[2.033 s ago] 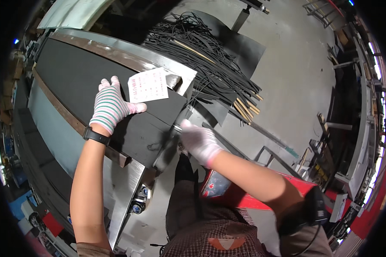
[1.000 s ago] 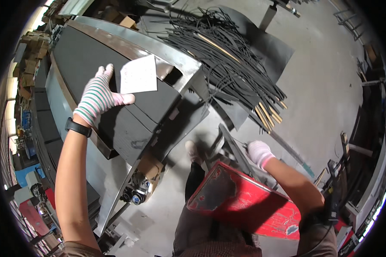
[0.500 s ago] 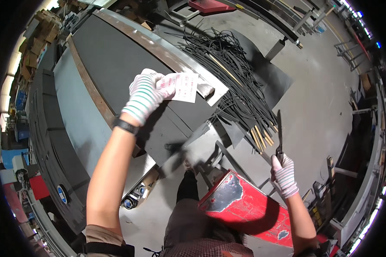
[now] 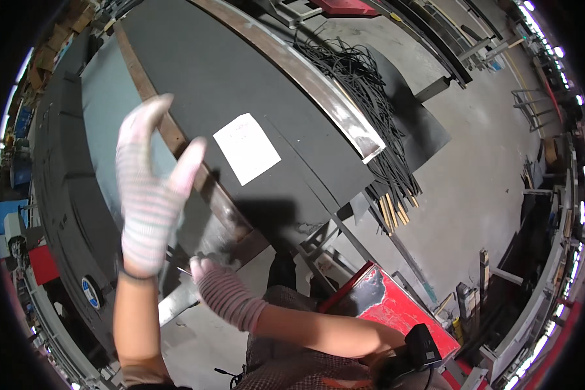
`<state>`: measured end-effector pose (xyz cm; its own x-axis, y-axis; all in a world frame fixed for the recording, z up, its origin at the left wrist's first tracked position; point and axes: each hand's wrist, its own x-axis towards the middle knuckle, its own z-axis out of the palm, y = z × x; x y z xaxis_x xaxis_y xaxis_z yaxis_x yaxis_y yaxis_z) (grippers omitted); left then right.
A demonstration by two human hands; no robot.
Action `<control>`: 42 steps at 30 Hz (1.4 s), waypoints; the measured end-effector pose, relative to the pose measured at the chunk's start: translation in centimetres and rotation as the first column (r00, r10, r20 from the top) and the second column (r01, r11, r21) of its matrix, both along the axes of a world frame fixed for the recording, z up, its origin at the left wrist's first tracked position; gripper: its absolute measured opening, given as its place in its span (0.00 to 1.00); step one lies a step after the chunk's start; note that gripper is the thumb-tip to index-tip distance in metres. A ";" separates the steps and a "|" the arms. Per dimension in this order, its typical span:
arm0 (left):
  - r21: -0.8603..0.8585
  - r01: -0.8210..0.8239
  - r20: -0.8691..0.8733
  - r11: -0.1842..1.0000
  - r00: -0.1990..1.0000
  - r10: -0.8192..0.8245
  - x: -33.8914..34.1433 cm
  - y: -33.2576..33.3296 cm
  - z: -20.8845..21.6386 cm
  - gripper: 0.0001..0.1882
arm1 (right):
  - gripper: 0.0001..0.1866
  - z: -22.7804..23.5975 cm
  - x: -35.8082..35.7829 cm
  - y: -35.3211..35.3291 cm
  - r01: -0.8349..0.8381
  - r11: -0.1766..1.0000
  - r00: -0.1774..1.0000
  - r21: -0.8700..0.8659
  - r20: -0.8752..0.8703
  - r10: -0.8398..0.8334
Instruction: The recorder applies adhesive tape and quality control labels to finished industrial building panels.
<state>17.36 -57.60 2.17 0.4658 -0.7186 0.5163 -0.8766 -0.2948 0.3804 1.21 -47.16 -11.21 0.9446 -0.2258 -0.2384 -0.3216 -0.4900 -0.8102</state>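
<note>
My left hand (image 4: 146, 188), in a striped white knit glove, is raised with thumb and fingers apart and nothing in it. It hovers near the left brown metal rail (image 4: 170, 133). A white paper sheet with faint red print (image 4: 247, 149) lies on the dark grey panel (image 4: 195, 71), to the right of that hand. My right hand (image 4: 224, 292), in a matching glove, reaches across my body to below the left hand, its fingers closed. A thin edge of the slender dark knife-like tool (image 4: 184, 270) shows at its fingertips; most of it is hidden.
A second brown-and-silver rail (image 4: 286, 58) runs along the panel's right side. Beyond it lies a heap of black strips (image 4: 354, 75), with several pale wooden sticks (image 4: 396, 211) near its lower end. A scratched red box-shaped object (image 4: 409, 305) stands close at my right.
The paper has left my left hand and now lies on the panel. That hand has moved left and opened. My right hand has swung from the far right across to the left.
</note>
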 end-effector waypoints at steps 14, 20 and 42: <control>0.057 -0.429 -0.929 0.901 -0.354 -0.109 -16.3 6.5 -9.9 0.22 | 0.17 -0.2 -8.7 -17.1 0.603 -0.274 0.283 0.749 -0.522 -0.805; 0.223 -0.492 -0.904 0.841 -0.428 -0.010 -16.9 4.9 -11.5 0.24 | 0.20 0.2 -6.6 -18.0 0.735 -0.329 0.194 0.593 -0.648 -0.737; 0.235 -0.384 -0.925 0.893 -0.371 0.084 -22.7 8.4 -11.2 0.29 | 0.22 -0.2 -15.5 -16.9 0.692 -0.324 0.373 0.645 -0.703 -0.605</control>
